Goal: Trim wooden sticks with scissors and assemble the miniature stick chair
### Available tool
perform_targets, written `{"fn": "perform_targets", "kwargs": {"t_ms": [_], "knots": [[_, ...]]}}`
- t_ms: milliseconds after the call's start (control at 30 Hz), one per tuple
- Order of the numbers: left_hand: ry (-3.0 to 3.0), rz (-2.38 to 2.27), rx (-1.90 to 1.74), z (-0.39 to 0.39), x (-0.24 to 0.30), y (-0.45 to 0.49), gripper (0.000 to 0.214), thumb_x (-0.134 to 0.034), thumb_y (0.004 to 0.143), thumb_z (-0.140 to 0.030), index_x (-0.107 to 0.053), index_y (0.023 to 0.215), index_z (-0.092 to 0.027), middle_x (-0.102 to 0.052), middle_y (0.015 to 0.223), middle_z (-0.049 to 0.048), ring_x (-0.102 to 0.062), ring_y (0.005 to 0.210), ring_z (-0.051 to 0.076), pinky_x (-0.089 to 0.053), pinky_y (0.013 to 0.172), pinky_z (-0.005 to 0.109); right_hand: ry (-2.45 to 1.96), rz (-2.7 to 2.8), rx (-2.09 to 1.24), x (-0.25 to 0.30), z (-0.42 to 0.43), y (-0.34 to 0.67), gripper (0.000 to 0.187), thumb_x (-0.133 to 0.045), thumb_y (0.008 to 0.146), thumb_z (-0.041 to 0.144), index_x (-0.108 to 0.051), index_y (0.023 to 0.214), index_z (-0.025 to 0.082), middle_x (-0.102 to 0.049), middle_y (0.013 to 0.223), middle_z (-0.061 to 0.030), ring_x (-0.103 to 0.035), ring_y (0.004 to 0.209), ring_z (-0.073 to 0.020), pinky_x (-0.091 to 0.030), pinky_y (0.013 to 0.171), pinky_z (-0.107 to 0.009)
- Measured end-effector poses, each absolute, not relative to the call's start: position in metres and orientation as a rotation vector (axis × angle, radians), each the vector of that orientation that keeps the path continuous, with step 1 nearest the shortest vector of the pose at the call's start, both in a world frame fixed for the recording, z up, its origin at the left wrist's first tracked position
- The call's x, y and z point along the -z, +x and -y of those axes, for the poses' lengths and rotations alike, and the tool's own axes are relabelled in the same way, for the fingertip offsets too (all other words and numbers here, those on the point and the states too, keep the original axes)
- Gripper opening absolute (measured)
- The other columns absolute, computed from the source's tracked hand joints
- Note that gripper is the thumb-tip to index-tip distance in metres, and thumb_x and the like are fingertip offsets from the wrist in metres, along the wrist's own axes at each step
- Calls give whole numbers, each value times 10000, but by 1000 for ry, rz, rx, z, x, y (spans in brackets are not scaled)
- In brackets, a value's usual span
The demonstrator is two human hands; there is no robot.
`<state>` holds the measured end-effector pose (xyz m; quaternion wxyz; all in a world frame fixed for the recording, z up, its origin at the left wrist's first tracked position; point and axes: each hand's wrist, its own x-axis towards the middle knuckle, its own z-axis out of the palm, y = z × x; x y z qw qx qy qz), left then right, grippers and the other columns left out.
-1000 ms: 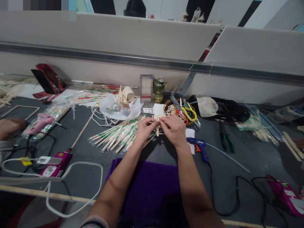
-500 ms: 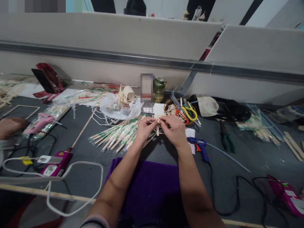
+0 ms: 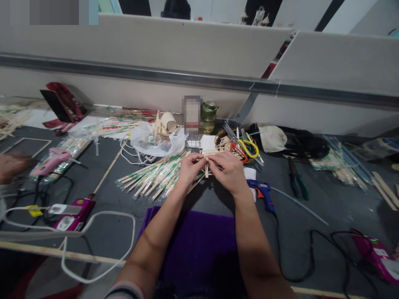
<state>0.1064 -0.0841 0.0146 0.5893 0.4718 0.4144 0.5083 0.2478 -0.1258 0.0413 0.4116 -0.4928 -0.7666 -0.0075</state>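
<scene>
My left hand (image 3: 190, 169) and my right hand (image 3: 230, 173) meet at the middle of the table, thumbs and fingers pinched. Between the fingertips is a small structure of pale wooden sticks (image 3: 207, 172); the fingers cover much of it, so its full shape is hidden. Left of my left hand lies a fan of chopsticks in clear wrappers (image 3: 157, 176). A blue glue gun (image 3: 264, 192) with a clear glue stick rests just right of my right hand. Behind the right hand sits a round basket (image 3: 222, 139) of short stick pieces, with yellow-handled scissors (image 3: 249, 148) on it.
A co-worker's hand (image 3: 14, 166) is at the far left near a pink glue gun (image 3: 54, 161). Pliers (image 3: 297, 180), magenta power strips (image 3: 75, 214) and loose cables lie around. A green jar (image 3: 210, 114) stands behind; a purple cloth (image 3: 199, 245) is in front.
My hands keep almost the same pinch and place, with only slight finger movement. The co-worker's blurred hand at the left has shifted a little.
</scene>
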Motion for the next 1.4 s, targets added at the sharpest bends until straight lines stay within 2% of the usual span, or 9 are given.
{"fn": "perform_targets", "kwargs": {"t_ms": [267, 567, 1033, 1267, 1400], "knots": [[1103, -975, -1181, 84, -15, 106, 343, -846, 576, -452, -714, 654, -145, -618, 669, -3, -536, 573, 90, -446, 548, 216, -1215, 1902, -50, -39, 123, 251, 100, -591, 937, 222, -686, 920, 198, -739, 862, -54, -639, 811, -201, -491, 751, -326], [1077, -1017, -1188, 87, -17, 110, 352, -864, 527, -472, -730, 640, -166, -646, 665, -1, -572, 579, 105, -489, 570, 234, -1300, 1942, 246, -38, 122, 257, 169, -540, 972, 250, -693, 924, 201, -713, 851, -70, -586, 845, -224, -455, 770, -346], [1122, -997, -1183, 86, -12, 109, 357, -854, 549, -479, -726, 658, -165, -632, 673, -3, -568, 584, 107, -476, 573, 240, -1376, 1949, 289, -43, 124, 253, 208, -521, 980, 269, -708, 909, 212, -673, 846, -71, -555, 844, -229, -438, 748, -354], [1113, -988, -1184, 87, -13, 110, 336, -842, 571, -459, -720, 666, -161, -625, 671, -4, -554, 570, 102, -470, 566, 242, -1349, 2015, 259, -43, 118, 258, 169, -545, 954, 250, -706, 928, 205, -734, 1061, -95, -591, 958, -261, -422, 840, -405], [1126, -978, -1180, 87, -12, 110, 320, -836, 586, -456, -719, 661, -168, -620, 665, -5, -547, 561, 102, -458, 552, 242, -1346, 2059, 327, -44, 117, 260, 161, -553, 952, 259, -706, 931, 212, -753, 1088, -80, -608, 949, -259, -404, 828, -407]]}}
